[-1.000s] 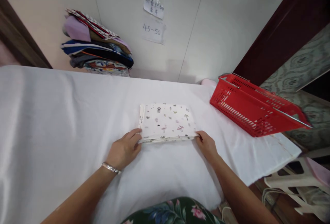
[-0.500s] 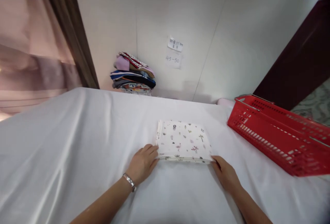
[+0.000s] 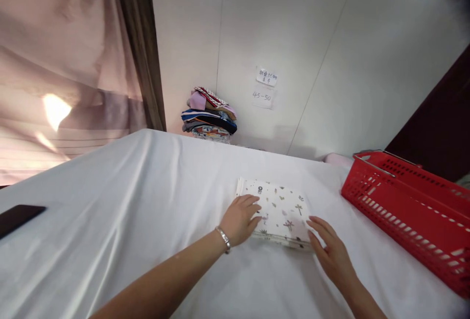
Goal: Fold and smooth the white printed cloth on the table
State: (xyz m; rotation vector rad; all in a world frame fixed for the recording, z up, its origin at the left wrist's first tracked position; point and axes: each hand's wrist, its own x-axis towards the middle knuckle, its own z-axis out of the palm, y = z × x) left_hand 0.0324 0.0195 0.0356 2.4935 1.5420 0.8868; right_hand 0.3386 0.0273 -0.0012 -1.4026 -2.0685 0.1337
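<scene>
A folded white cloth (image 3: 279, 206) printed with small plants, palm trees and animals lies flat on the white-covered table (image 3: 157, 211). My left hand (image 3: 240, 218), with a silver bracelet at the wrist, reaches over the cloth's left part, fingers spread and covering some of the print. Whether its fingertips press on the fabric or hover just above, I cannot tell. At the cloth's right edge is my right hand (image 3: 328, 245), its fingers apart and thumb beside the lower right corner. Neither hand grips anything.
A red plastic basket (image 3: 411, 211) with wire handles stands on the right. Folded clothes (image 3: 210, 116) are stacked beyond the far edge, near paper labels (image 3: 264, 89) on the wall. A dark flat object (image 3: 20, 216) lies at far left; a pink curtain (image 3: 66, 64) hangs behind.
My left hand has moved from the cloth's left edge to over its top. My right hand has loosened from the corner, fingers now apart. The whole view has shifted leftward.
</scene>
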